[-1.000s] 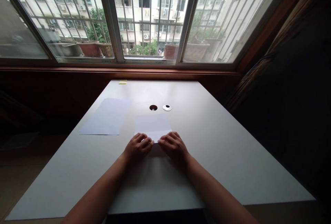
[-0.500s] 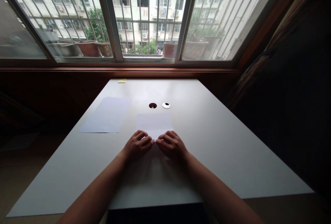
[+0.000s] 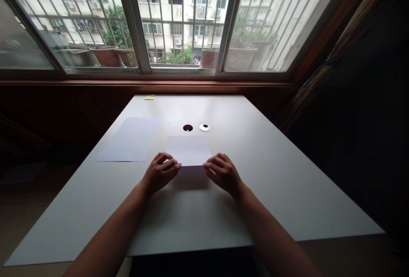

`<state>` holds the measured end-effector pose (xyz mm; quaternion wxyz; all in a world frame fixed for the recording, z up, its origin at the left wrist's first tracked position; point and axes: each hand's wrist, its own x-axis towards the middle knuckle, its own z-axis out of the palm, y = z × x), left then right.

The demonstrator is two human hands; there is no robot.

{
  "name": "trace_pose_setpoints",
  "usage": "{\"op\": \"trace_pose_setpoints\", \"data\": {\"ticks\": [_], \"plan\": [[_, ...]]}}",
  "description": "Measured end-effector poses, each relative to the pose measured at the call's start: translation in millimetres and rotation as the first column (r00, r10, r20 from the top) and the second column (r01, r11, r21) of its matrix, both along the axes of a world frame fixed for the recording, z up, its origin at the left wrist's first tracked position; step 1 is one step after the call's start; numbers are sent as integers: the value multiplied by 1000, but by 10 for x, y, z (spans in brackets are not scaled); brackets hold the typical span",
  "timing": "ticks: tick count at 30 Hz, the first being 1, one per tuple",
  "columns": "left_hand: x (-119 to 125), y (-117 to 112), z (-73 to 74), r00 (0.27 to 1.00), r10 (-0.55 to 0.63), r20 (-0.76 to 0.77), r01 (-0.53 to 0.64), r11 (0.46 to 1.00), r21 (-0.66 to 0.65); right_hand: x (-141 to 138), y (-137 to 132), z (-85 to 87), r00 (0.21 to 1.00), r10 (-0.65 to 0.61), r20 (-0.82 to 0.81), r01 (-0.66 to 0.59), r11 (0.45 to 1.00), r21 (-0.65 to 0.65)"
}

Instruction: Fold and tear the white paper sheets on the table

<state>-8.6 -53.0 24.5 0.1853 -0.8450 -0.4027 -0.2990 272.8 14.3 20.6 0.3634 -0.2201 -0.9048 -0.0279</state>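
A sheet of paper (image 3: pixel 191 150) is held at its near edge by both hands, in the middle of the white table (image 3: pixel 287 191). That edge is lifted a little and casts a shadow on the tabletop. My left hand (image 3: pixel 161 171) pinches the left end of the edge between thumb and fingers. At the right end, my right hand (image 3: pixel 223 171) is closed on the same edge in a similar pinch. The hands stand a short gap apart, with the paper's edge stretched straight between them.
Another white sheet (image 3: pixel 129 140) lies flat at the left. Beyond the held paper are a round hole (image 3: pixel 188 128) in the table and a round cover (image 3: pixel 205 128) beside it. A small yellow piece (image 3: pixel 149 97) sits by the far left corner. A barred window (image 3: pixel 182 21) rises behind.
My hands have moved apart along the paper's near edge, the left one leftward and the right one rightward. More of the edge shows between them. The view has shifted slightly.
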Motion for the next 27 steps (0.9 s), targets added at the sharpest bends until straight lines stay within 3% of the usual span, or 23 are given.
{"op": "trace_pose_setpoints", "data": {"ticks": [13,17,27], "plan": [[-285,22,28,981,109,159,-117,992,41,274,217,60,962,-202,-182,200,979,-26],[-271,22,12,984,87,157,-93,995,29,267,187,54,948,-188,-257,180,982,-58],[-27,12,-22,999,26,40,-25,1000,-11,-95,-2,-31,999,-51,5,51,999,4]]}}
